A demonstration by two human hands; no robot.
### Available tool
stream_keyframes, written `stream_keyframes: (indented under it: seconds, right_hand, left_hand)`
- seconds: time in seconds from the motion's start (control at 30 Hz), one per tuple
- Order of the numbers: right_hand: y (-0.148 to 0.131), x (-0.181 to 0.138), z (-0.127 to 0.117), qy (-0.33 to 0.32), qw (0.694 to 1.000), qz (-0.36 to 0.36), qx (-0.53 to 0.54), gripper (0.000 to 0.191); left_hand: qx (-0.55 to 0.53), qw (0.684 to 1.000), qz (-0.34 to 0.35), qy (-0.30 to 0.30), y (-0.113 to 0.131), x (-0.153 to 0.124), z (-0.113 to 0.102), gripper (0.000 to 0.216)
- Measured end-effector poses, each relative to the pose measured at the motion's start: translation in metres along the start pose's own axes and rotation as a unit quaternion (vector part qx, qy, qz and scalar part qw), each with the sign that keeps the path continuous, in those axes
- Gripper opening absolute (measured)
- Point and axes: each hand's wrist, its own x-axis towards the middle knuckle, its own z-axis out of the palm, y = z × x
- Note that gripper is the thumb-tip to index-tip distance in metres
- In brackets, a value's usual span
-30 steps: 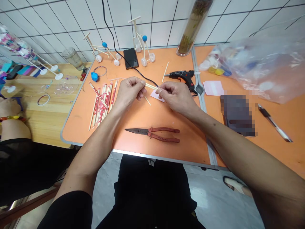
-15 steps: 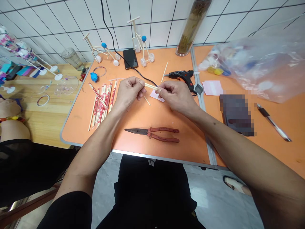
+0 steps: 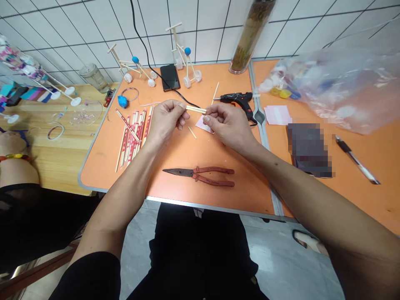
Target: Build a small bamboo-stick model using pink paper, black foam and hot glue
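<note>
The stick [image 3: 196, 109] now sits slightly higher, more level.

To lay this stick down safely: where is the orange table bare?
Bare: between the red-handled steel pliers and the left hand and right hand gripping the short wooden stick; the front corner below the red-and-white wrapped chopsticks. Crowded: around the black glue gun.

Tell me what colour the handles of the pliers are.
Red. The pliers show best in the head view, lying on the orange table.
</note>
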Motion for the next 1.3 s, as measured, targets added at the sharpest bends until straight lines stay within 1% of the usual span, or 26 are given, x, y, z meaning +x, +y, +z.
stream_keyframes:
  seconds: [0.07,0.13,0.2,0.3,0.4,0.57,0.8,0.9,1.03,1.3]
  right_hand:
    - [0.000,-0.001,0.000,0.018,1.000,-0.014,-0.016,0.018]
    - [-0.003,-0.002,-0.001,0.021,0.999,-0.020,-0.021,0.026]
    - [-0.005,-0.003,-0.003,0.008,1.000,-0.010,-0.011,0.037]
    - [-0.007,-0.001,-0.005,-0.031,0.999,0.022,0.035,0.052]
    - [-0.007,0.001,-0.004,-0.057,0.992,0.055,0.097,0.057]
    - [-0.011,0.003,0.000,-0.055,0.981,0.108,0.152,0.051]
    - [-0.015,0.001,0.003,-0.010,0.963,0.147,0.226,0.037]
    - [-0.015,0.001,0.004,0.009,0.958,0.152,0.243,0.033]
    - [-0.013,0.002,0.006,0.026,0.955,0.141,0.259,0.028]
    - [-0.012,0.003,0.007,0.047,0.954,0.137,0.262,0.024]
  left_hand:
    - [-0.001,1.000,-0.006,0.004,0.001,0.000,0.000,0.034]
    - [-0.002,1.000,-0.006,0.006,0.001,0.000,0.000,0.035]
    - [0.001,1.000,-0.002,0.008,0.000,0.000,0.000,0.035]
    - [0.007,1.000,0.006,0.011,-0.001,0.000,0.000,0.036]
    - [0.010,1.000,0.018,0.009,-0.001,-0.001,0.001,0.036]
    - [0.033,0.999,0.027,0.006,0.000,-0.003,0.003,0.035]
    - [0.025,0.998,0.051,0.000,-0.002,-0.005,0.003,0.034]
    - [0.025,0.998,0.060,-0.007,-0.004,-0.003,0.003,0.035]
    - [0.025,0.997,0.067,-0.012,-0.008,0.000,0.004,0.035]
    - [-0.003,0.998,0.054,-0.012,-0.007,-0.002,0.006,0.033]
